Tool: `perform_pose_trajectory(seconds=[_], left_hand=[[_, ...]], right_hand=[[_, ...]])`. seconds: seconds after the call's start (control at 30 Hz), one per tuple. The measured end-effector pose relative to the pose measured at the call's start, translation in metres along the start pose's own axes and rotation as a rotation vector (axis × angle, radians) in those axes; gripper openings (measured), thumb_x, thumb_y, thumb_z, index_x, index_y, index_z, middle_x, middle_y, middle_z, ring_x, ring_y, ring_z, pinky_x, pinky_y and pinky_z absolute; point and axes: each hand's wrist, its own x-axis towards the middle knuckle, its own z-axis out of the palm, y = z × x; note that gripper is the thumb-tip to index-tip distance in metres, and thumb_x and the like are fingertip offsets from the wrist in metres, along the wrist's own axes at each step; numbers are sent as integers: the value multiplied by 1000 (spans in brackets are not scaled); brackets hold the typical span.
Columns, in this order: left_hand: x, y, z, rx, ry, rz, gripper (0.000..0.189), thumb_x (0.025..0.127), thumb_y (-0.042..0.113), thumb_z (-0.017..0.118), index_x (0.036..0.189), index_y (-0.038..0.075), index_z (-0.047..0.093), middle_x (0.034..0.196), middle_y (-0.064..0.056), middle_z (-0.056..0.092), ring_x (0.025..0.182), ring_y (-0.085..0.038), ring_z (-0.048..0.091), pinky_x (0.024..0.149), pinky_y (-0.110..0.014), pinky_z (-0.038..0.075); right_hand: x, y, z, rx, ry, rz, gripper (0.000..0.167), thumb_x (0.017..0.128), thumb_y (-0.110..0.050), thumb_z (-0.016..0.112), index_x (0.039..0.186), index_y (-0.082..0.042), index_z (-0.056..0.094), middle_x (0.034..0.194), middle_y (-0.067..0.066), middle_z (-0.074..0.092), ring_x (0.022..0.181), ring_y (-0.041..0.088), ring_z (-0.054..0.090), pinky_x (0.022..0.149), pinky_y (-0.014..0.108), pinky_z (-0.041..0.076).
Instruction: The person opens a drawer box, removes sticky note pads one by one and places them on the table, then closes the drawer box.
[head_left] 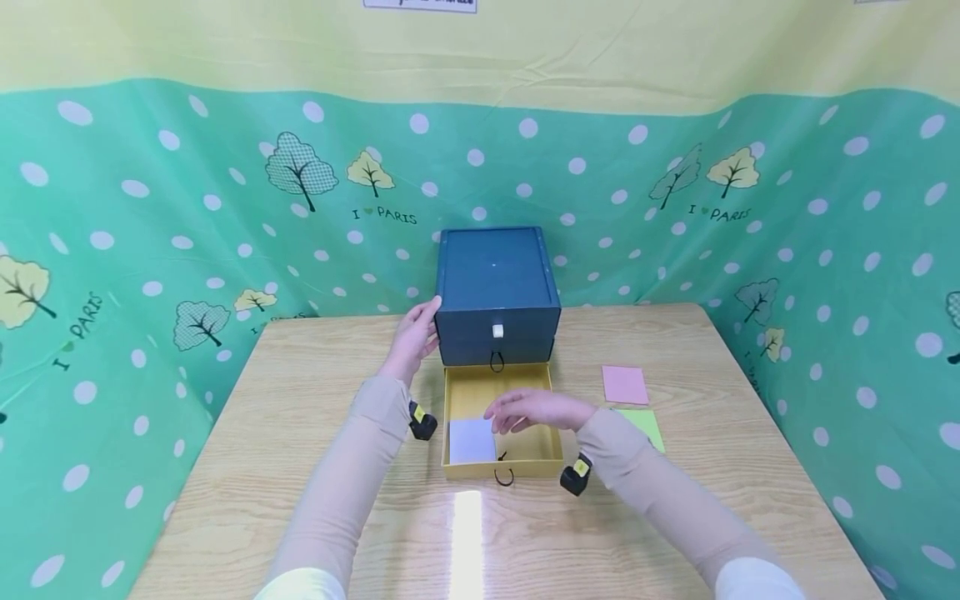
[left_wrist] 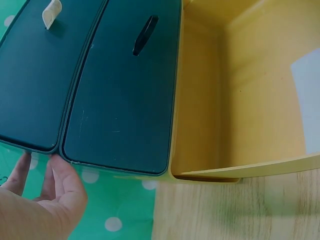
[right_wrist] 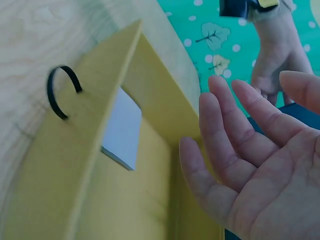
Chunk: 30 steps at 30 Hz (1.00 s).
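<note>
A dark blue drawer box (head_left: 495,271) stands at the back of the table, its yellow bottom drawer (head_left: 467,472) pulled out toward me. In the drawer's front left corner lies a pale, whitish pad of paper notes (head_left: 472,442). My left hand (head_left: 412,337) steadies the box at its left side; in the left wrist view the thumb and fingers (left_wrist: 70,185) touch the edge near the seam between two drawers. Over the open drawer hovers my right hand (head_left: 543,408), relaxed and holding nothing, just right of the pad. The right wrist view shows its fingers (right_wrist: 225,145) gently bent.
Right of the drawer, a pink note pad (head_left: 624,385) and a green one (head_left: 643,427) lie on the wooden table (head_left: 300,433), the green one partly behind my right forearm. The upper drawers carry a white pull (head_left: 498,331) and a black loop (head_left: 497,362). Patterned green cloth surrounds the table.
</note>
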Motion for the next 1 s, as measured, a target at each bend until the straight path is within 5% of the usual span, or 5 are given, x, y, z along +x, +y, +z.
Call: perform_pose_trajectory(seconds=[0.5,1.0], left_hand=[[2,-1,0,-4,2,1,54,94,42,54,137,10,45,140,-9,44,127,-29,44,105,-41,37],[-1,1,1,1,13,4,50,94,41,54,132,9,49,107,0,53,112,-23,50,98,-36,42]], right_hand=[[38,-5,-20,-3,-8,37,40,99,-20,46,130,4,50,123,24,58,118,37,53,105,51,37],[65,4,-23,-165,-7,123,35,96,-22,52,124,-2,58,116,13,65,106,22,60,99,43,44]])
